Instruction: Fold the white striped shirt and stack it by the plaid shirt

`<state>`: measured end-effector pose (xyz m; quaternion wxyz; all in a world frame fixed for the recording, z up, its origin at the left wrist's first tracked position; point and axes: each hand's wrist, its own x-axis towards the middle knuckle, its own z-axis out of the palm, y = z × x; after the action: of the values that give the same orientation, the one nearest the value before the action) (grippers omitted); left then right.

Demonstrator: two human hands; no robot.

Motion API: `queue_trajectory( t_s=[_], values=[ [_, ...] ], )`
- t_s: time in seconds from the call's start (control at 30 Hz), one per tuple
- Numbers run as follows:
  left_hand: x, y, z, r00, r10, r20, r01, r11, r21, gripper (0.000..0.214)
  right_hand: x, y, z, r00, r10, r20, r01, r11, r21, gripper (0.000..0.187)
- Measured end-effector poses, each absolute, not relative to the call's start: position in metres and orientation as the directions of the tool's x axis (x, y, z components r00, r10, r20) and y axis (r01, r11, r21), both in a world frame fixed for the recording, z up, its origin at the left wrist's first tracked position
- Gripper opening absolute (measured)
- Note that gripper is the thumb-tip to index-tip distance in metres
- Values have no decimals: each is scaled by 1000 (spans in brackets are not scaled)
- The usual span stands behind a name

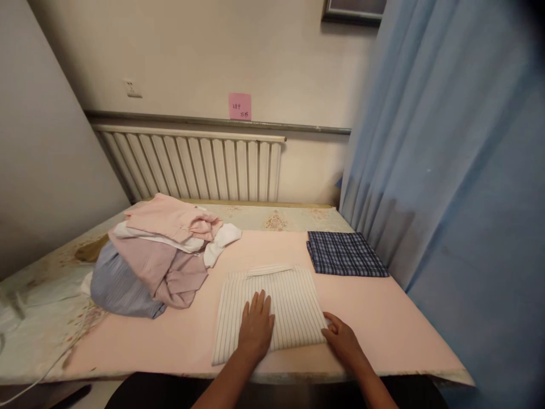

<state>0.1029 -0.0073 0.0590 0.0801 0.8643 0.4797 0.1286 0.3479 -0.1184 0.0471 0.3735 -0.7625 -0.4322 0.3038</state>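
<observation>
A folded white shirt with thin dark stripes (293, 295) lies on the pink pad (383, 318) near the front edge of the table. My left hand (255, 329) rests flat on the middle of the shirt, fingers together and pointing away from me. My right hand (343, 338) touches the shirt's lower right corner, with the thumb and fingers at the fabric edge; whether it pinches the cloth is unclear.
A heap of unfolded clothes (157, 255), pink, white and grey-blue, sits to the left. A folded dark blue plaid cloth (344, 254) lies at the back right. A blue curtain (447, 170) hangs along the right side. A radiator (191, 165) lines the far wall.
</observation>
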Motion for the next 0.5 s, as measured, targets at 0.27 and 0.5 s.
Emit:
queue_trajectory(
  t_s=[0.27,0.5],
  values=[
    [88,10,49,430,899,84,873,-438,214,56,348,-119,59,564,821,-90,490,-421,-763,48],
    [91,12,44,412,901,134,888,-430,163,55,281,-87,80,246,879,408,832,24,-554,43]
  ],
)
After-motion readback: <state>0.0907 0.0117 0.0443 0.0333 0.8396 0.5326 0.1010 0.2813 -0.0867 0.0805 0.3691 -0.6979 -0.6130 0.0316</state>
